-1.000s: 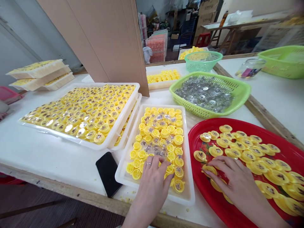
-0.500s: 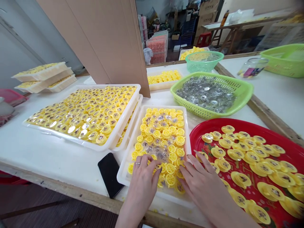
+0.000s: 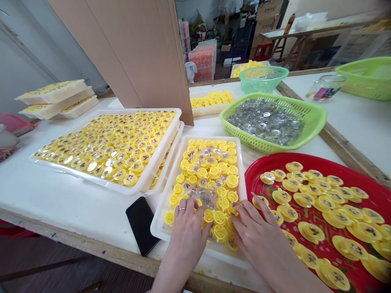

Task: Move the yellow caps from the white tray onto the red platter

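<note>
in the small white tray (image 3: 171, 185) at the near table edge, both hands rest flat on a heap of loose yellow caps (image 3: 214, 175) mixed with a few clear discs. the left hand (image 3: 186, 232), a ring on one finger, lies palm down with fingers spread, tips touching caps at the tray's near end; it grips nothing. the right hand (image 3: 259, 240) comes in across the tray's right rim, fingers also spread and pressed lightly on caps near the near right corner, nothing pinched that can be seen. just right of the tray sits a red tray (image 3: 375, 195) strewn with flat yellow pieces, touching or nearly touching the white rim. a black phone (image 3: 141, 224) lies face down just left of the small tray. farther left, a big white tray (image 3: 161, 150) packed with finished yellow pieces rests stacked on another. behind, a green basket (image 3: 314, 118) holds clear discs, with a smaller green basket (image 3: 262, 77) beyond it and a cardboard sheet (image 3: 131, 49) standing at the back.
</note>
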A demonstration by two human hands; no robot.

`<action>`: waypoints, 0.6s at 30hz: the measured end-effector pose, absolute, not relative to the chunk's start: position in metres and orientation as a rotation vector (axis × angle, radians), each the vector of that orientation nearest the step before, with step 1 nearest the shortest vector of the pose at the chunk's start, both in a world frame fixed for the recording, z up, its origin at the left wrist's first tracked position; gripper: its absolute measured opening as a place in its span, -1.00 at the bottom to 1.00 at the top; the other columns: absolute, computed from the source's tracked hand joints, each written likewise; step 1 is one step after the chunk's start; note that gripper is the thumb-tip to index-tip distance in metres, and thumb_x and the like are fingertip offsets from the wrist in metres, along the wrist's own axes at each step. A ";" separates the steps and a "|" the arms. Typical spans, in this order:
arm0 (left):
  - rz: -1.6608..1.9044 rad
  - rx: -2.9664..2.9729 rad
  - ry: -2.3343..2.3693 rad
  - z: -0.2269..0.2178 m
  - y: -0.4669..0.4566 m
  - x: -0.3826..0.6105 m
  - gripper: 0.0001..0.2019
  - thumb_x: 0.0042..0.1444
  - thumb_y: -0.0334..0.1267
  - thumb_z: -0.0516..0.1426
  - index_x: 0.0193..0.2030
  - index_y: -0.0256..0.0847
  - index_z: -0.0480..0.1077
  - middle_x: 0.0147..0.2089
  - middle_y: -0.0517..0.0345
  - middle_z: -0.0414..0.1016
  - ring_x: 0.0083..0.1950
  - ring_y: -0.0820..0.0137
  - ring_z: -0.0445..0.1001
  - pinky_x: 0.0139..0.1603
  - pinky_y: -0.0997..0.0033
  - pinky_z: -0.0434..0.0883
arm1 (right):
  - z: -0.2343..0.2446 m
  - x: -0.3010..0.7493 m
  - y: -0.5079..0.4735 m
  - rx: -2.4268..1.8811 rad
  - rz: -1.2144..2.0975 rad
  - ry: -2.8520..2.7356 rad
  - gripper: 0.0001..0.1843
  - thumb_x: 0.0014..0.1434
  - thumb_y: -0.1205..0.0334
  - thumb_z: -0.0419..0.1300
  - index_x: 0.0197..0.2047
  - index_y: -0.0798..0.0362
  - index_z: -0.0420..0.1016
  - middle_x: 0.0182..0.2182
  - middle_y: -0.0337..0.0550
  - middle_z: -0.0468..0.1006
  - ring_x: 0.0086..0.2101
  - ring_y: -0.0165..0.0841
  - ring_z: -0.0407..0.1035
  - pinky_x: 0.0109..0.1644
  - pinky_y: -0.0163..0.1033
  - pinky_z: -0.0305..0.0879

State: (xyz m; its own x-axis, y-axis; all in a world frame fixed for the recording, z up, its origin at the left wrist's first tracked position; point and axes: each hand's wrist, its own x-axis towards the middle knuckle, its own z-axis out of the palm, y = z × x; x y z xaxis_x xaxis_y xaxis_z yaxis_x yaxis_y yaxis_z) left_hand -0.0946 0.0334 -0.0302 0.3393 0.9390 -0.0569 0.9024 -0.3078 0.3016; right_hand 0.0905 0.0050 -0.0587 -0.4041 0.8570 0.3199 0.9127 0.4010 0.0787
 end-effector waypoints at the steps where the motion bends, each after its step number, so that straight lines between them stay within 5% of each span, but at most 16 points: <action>1: 0.167 2.332 1.658 -0.030 0.034 -0.093 -0.75 0.14 -0.32 0.18 -0.03 -0.20 0.47 -0.06 -0.06 0.37 0.01 0.03 0.31 0.00 -0.05 0.33 | -0.059 0.091 0.005 -1.559 -0.363 -2.433 -0.85 0.04 0.38 0.15 -0.35 0.05 0.55 -0.18 0.03 0.61 0.01 -0.12 0.33 0.28 0.15 -0.02; 12: 0.121 2.346 1.729 -0.027 0.042 -0.085 -0.84 0.09 -0.27 0.24 -0.18 -0.21 0.53 -0.11 -0.03 0.40 0.00 0.04 0.35 0.00 -0.02 0.36 | -0.040 0.095 0.002 -1.397 -0.060 -2.132 -0.66 0.30 0.34 -0.05 -0.25 0.02 0.56 -0.25 -0.17 0.62 -0.07 -0.26 0.36 0.27 -0.08 0.09; 18: 0.135 2.315 1.734 -0.034 0.043 -0.087 -0.82 0.13 -0.28 0.22 -0.12 -0.20 0.53 -0.12 -0.02 0.41 -0.02 0.07 0.36 -0.02 0.03 0.39 | -0.038 0.103 0.002 -1.259 -0.050 -2.255 -0.75 0.27 0.37 0.05 -0.09 0.02 0.51 -0.20 -0.29 0.63 -0.07 -0.25 0.35 0.21 -0.08 0.12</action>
